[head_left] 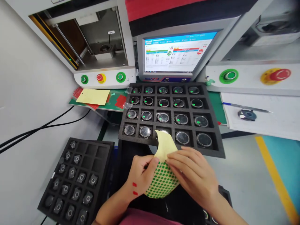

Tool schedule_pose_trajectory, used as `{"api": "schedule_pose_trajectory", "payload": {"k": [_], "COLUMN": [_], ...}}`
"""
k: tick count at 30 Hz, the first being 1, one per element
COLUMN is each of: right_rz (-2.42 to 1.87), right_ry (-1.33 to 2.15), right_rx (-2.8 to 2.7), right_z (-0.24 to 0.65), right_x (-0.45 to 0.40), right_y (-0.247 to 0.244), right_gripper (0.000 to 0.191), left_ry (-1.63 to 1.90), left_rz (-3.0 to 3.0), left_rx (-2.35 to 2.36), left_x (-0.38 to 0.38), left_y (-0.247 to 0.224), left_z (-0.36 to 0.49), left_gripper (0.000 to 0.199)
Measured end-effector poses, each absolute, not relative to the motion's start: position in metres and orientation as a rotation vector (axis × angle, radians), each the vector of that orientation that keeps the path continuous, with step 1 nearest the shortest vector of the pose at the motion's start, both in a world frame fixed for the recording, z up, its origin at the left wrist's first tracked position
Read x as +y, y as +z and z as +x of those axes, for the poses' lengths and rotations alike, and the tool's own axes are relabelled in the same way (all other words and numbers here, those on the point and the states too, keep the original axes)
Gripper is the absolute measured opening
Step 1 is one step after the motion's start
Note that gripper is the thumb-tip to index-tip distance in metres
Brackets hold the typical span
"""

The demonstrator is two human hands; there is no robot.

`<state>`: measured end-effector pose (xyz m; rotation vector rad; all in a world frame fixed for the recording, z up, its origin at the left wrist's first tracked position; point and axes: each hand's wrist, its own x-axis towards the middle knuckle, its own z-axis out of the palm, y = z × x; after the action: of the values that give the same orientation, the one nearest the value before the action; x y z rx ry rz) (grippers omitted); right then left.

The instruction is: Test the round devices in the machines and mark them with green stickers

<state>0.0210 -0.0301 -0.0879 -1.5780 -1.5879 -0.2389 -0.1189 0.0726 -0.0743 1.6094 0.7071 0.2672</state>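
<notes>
A pale yellow sheet of green dot stickers (162, 180) is held up in front of my body, its bare upper end curling over the near edge of the black foam tray (220, 147). My left hand (142, 175) grips the sheet's left side, thumb on top. At the right side, my right hand (197, 175) pinches the sheet with its fingertips near the top row of dots. Round watch-like discs (181, 119) fill the tray's compartments. Green dots show on those in the three far rows; the visible discs of the nearest row show none.
A second foam tray (87, 161) with small round parts is at lower left. Behind stand a monitor (180, 53) and machine buttons (120, 77). A yellow card (93, 97) lies left; a pen (247, 107) and a loose disc (247, 114) lie on paper at right.
</notes>
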Motion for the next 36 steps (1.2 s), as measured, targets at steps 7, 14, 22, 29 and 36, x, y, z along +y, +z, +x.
{"api": "schedule_pose_trajectory", "payload": {"k": [7,14,22,29,36], "right_rz": [-1.556,-1.95,-1.975,-2.044,-1.978], "right_ry": [-0.342,-0.278,-0.108,-0.138,-0.27], "right_rx": [-1.634,-1.228,-1.258,-1.112,-0.931], "right_z": [0.025,0.105,0.123,0.124,0.097], "right_x": [-0.041,-0.065,-0.064,-0.059,-0.051], "right_y": [-0.089,-0.117,-0.143,-0.151,-0.112], "right_gripper": [0.011,0.01,0.02,0.025,0.014], "left_ry": [0.281,0.392,0.436,0.558,0.495], "left_rz": [1.613,1.718,1.614,1.619,1.671], "left_rx": [0.721,0.857,0.932,0.905,0.781], "left_x": [0.067,0.073,0.074,0.075,0.074], "left_y": [-0.069,-0.081,-0.086,-0.088,-0.087], "left_z": [-0.114,-0.112,-0.118,-0.119,-0.116], "left_gripper": [0.05,0.048,0.036,0.028,0.047]}}
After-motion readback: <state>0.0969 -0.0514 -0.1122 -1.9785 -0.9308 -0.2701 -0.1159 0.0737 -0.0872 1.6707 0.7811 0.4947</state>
